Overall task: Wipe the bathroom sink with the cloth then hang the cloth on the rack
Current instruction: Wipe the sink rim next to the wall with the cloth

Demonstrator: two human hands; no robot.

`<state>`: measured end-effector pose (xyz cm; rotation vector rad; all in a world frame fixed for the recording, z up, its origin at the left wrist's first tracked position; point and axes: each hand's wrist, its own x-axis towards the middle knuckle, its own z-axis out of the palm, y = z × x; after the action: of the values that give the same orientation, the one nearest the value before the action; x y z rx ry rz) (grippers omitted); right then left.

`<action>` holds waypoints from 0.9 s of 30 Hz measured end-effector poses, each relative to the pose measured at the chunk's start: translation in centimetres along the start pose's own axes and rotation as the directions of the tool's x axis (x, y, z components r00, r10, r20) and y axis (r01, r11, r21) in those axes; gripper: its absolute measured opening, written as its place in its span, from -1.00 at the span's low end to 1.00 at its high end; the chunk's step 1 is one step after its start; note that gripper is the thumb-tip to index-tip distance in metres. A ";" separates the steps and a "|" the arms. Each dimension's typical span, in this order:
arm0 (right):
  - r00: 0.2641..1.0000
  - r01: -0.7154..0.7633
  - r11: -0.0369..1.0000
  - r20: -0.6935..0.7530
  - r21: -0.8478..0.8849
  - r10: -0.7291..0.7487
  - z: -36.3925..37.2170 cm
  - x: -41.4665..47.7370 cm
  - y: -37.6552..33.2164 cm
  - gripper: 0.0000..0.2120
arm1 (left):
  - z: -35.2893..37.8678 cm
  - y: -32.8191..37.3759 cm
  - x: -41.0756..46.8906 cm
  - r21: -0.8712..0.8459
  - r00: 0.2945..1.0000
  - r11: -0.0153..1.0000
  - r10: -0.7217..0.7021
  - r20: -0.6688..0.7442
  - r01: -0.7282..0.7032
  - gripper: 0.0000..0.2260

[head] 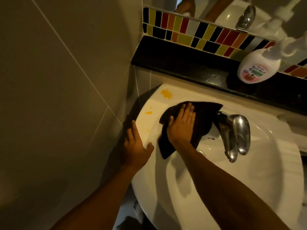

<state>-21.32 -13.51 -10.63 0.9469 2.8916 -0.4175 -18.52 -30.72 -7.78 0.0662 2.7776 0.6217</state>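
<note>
The right hand [181,126] lies flat, fingers spread, pressing the dark cloth [191,123] onto the sink [166,180] deck just left of the one chrome faucet [235,133]. The left hand [137,143] grips the sink's left rim, hard against the tiled wall [58,80]. Beyond both hands sit three yellow stains [167,94]; open basin lies nearer. One soap bottle [259,65] stands on the black ledge [174,55], its label unreadable.

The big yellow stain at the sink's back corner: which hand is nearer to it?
Right. The right hand presses flat on the dark cloth just beside the yellow stain. The left hand grips the sink rim farther toward the front.
</note>
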 end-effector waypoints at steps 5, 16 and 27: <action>0.999 0.051 0.994 -0.022 0.101 -0.049 -1.6 -0.5 6.1 -0.41 | -0.2 -0.3 -0.1 -0.021 1.000 1.000 0.017 -0.007 -0.017 -0.09; 0.982 0.190 0.980 0.002 -0.057 -0.190 -0.7 -0.6 2.8 -0.43 | 0.6 -0.5 0.4 -0.025 1.000 1.000 -0.008 0.023 0.008 -0.08; 0.999 0.046 0.998 -0.005 -0.039 -0.046 0.4 -1.2 -1.5 -0.34 | 0.5 -0.6 0.5 -0.014 1.000 1.000 -0.003 0.029 0.004 -0.07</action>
<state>-21.24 -15.50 -10.50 0.8788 2.9203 -0.3603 -18.86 -30.98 -8.62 0.0668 2.7450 0.6350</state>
